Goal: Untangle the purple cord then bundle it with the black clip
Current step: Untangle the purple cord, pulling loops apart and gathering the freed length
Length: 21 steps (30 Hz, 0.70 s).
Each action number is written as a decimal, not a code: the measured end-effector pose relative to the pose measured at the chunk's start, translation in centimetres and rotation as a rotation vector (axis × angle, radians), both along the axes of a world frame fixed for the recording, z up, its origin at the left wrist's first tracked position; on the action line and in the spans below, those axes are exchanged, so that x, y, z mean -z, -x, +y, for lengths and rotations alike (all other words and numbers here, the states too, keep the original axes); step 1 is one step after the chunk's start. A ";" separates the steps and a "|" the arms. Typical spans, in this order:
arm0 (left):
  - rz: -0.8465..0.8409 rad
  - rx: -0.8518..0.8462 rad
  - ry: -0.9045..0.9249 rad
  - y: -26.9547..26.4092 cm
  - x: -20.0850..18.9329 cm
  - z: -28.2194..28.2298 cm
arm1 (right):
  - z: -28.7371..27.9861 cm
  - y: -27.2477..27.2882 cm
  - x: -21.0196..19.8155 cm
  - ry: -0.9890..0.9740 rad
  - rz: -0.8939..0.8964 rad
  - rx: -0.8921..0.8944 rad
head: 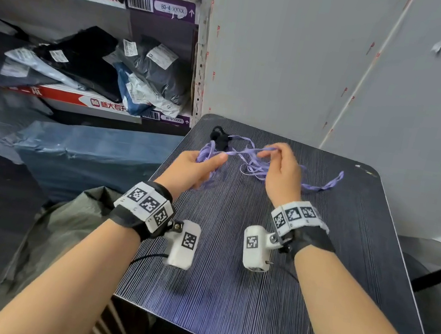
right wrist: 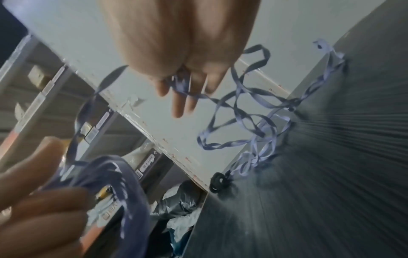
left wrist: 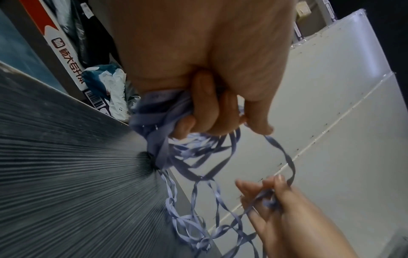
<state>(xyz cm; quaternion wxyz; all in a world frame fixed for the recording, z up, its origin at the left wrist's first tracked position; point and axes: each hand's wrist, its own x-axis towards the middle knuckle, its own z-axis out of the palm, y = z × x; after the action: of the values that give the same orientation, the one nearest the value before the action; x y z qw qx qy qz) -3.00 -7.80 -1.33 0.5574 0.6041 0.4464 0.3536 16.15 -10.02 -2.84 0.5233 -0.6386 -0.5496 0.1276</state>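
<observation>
A gathered bunch of the purple cord (head: 206,151) is clenched in the left hand (head: 194,167), fingers curled round its loops. One strand is pinched by the right hand (head: 282,171) beside it, both raised above the dark table (head: 252,287). Between and beyond the hands, loose tangled loops are spread on the tabletop, one end trailing toward the right edge. The black clip (head: 220,135) is seen just past the left hand, near the far left corner. Grey wall panels (head: 318,52) are set close behind; open tabletop is left nearer the wrists.
</observation>
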 end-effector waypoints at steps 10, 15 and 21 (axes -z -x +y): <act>-0.128 0.325 0.131 -1.0 -2.2 -1.3 | 1.4 0.3 -1.4 0.468 -0.916 -0.099; -0.450 0.198 0.188 -0.7 -2.6 0.2 | -0.3 1.7 -0.7 0.604 -0.860 -0.366; -0.832 0.025 0.352 -0.1 -2.3 1.4 | -1.0 0.9 1.1 0.356 -0.472 -0.294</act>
<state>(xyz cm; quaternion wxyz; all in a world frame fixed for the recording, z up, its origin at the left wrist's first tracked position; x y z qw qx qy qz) -2.91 -6.39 0.99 0.7878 0.3120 0.2305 0.4784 15.22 -10.99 -3.90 0.2374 -0.6458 -0.7112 0.1445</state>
